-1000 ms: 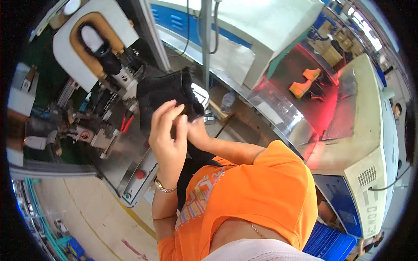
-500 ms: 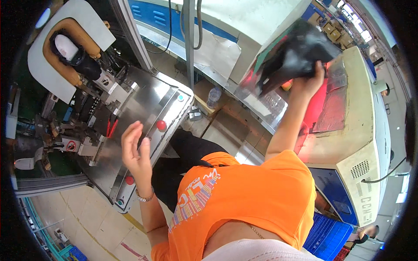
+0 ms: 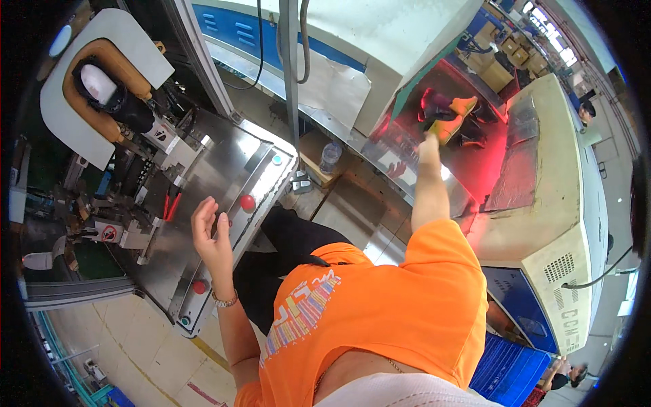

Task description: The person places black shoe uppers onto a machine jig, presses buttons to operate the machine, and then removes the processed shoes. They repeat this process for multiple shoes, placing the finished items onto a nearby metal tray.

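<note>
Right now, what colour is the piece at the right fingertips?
The piece looks orange-yellow, though red-lit; the head view shows it best.

Worn on head, left fisheye | looking down over orange shirt (image 3: 380,285) | nearer shirt than steel worktop (image 3: 227,149) | bowed at rim, perhaps soft in far distance

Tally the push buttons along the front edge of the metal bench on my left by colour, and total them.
Red buttons: 2, one of them appearing just right of the left hand in the picture
Green buttons: 2, toward opposite ends of the edge
Total in view: 4
</note>
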The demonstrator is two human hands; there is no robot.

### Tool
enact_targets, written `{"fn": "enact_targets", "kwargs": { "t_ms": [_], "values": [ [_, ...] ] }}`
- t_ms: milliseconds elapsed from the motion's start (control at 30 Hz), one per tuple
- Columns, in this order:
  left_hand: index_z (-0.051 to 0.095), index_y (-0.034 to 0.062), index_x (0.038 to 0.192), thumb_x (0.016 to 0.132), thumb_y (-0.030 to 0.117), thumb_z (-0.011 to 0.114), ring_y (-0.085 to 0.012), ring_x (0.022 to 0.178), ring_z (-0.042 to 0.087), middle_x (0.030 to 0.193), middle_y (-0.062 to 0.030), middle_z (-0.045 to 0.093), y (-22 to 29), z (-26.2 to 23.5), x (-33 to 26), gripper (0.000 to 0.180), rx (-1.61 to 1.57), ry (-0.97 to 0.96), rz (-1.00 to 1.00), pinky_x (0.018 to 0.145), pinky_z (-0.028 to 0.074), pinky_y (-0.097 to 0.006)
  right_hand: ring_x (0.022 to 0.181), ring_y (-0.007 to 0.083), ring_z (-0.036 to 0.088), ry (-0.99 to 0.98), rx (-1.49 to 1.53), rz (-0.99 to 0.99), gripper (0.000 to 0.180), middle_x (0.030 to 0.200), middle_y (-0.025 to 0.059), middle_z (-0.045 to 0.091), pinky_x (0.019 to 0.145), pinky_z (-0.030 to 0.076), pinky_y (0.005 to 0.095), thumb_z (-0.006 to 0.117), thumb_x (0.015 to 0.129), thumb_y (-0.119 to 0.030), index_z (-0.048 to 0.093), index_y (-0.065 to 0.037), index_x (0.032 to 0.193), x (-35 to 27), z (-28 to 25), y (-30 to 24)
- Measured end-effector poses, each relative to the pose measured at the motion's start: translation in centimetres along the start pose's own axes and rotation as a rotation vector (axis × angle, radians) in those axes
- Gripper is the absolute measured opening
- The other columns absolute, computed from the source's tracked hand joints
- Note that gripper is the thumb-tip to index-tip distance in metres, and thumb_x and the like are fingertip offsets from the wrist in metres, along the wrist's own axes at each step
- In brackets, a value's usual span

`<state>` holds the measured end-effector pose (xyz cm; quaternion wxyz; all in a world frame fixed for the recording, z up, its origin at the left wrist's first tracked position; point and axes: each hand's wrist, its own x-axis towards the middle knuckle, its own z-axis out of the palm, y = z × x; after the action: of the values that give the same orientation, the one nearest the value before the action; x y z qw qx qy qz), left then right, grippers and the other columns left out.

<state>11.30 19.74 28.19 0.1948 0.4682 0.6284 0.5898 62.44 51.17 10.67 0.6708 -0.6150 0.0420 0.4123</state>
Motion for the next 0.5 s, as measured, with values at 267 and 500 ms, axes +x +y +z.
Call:
{"fn": "enact_targets", "kwargs": {
  "t_ms": [267, 500],
  "values": [
    [0.054, 0.0026, 0.109, 0.081, 0.007, 0.056, -0.0261, 0.106, 0.050, 0.114, -0.0115, 0.053, -3.9, -1.5, 0.6, 0.028, 0.386, 0.146, 0.090, 0.091, 0.037, -0.038, 0.078, 0.0275, 0.056, 0.115, -0.397, 0.139, 0.040, 0.094, 0.0169, 0.058, 0.063, 0.045, 0.0464, 0.063, 0.062, -0.006, 0.051, 0.002, 0.100, -5.3, 2.2, 9.9],
    [0.042, 0.0024, 0.122, 0.081, 0.013, 0.057, -0.0311, 0.110, 0.046, 0.116, -0.0135, 0.053, -10.4, 1.2, -0.9, 0.045, 0.620, 0.283, 0.126, 0.093, 0.032, -0.042, 0.068, 0.0122, 0.050, -0.185, 0.042, -0.534, 0.015, 0.077, 0.0021, 0.054, 0.063, 0.043, 0.0221, 0.051, 0.071, 0.004, 0.053, -0.003, 0.085, -10.0, 6.2, 15.7]
  ]
}}
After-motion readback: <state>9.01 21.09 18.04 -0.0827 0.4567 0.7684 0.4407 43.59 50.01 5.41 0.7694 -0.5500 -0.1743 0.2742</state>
